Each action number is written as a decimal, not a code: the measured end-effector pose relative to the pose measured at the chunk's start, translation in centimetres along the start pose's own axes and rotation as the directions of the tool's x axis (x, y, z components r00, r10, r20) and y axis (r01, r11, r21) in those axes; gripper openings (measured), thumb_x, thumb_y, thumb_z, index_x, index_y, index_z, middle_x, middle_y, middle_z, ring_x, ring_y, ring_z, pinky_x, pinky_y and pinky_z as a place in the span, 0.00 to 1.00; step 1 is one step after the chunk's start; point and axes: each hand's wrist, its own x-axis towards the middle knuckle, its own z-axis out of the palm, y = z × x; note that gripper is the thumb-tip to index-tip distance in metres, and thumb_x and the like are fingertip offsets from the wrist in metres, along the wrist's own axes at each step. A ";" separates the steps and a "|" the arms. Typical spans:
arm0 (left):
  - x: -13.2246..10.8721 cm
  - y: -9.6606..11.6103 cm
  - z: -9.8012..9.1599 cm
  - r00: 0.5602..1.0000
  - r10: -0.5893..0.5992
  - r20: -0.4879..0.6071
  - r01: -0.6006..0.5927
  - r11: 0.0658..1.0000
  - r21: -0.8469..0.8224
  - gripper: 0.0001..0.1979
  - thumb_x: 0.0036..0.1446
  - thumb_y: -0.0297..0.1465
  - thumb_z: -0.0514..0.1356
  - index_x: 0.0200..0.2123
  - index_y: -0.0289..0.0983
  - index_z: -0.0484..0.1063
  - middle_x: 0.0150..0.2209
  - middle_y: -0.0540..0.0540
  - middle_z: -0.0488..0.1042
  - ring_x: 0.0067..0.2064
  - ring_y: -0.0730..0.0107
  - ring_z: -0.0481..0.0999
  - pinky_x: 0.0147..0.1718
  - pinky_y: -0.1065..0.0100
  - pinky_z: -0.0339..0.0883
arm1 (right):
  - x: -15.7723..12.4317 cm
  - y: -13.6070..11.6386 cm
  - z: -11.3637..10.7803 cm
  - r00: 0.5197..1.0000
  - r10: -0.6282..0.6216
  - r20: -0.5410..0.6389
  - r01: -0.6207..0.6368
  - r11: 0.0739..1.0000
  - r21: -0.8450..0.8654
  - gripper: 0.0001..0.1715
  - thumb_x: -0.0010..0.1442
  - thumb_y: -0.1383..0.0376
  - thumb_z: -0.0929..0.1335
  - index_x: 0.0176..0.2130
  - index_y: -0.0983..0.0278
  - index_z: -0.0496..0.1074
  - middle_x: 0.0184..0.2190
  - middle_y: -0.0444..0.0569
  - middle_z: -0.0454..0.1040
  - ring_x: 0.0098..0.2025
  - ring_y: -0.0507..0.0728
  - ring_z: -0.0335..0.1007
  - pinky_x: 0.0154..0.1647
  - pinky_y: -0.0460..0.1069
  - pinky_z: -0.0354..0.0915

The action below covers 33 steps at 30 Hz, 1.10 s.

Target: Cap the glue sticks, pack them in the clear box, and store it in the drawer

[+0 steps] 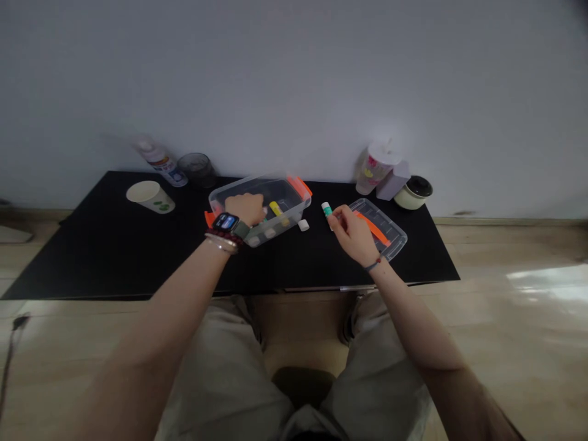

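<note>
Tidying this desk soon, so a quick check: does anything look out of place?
The paper cup lies on its side on the black table, and a white block sits loose outside the clear plastic bin.

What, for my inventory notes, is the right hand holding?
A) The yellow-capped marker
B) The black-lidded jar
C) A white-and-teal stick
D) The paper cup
C: the right hand pinches the white-and-teal stick, held just above the clear plastic lid.
</note>
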 end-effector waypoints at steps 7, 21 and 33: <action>-10.0 3.9 0.5 0.930 0.215 -0.298 -0.243 0.968 -0.062 0.12 0.63 0.32 0.54 0.44 0.41 0.76 0.43 0.44 0.80 0.46 0.58 0.77 0.40 0.63 0.67 | 1.7 3.9 3.6 0.964 -0.084 0.252 0.160 0.941 -0.300 0.15 0.68 0.65 0.63 0.52 0.63 0.72 0.43 0.53 0.74 0.45 0.59 0.71 0.42 0.49 0.64; -10.8 4.7 8.1 0.931 0.362 0.039 -0.341 0.905 -0.253 0.09 0.60 0.30 0.56 0.41 0.42 0.76 0.41 0.45 0.79 0.41 0.61 0.78 0.36 0.66 0.65 | 3.2 4.9 10.5 0.867 -0.076 0.492 0.304 0.863 -0.403 0.27 0.68 0.64 0.63 0.65 0.57 0.66 0.61 0.58 0.66 0.64 0.66 0.57 0.59 0.59 0.60; -5.8 4.1 10.7 0.904 0.067 0.422 0.400 0.216 -0.891 0.16 0.61 0.45 0.60 0.45 0.39 0.70 0.43 0.42 0.79 0.36 0.68 0.80 0.32 0.71 0.69 | 3.3 4.8 6.2 0.933 -0.164 0.321 0.182 0.983 -0.025 0.06 0.65 0.68 0.64 0.43 0.63 0.70 0.37 0.48 0.72 0.40 0.55 0.69 0.44 0.49 0.64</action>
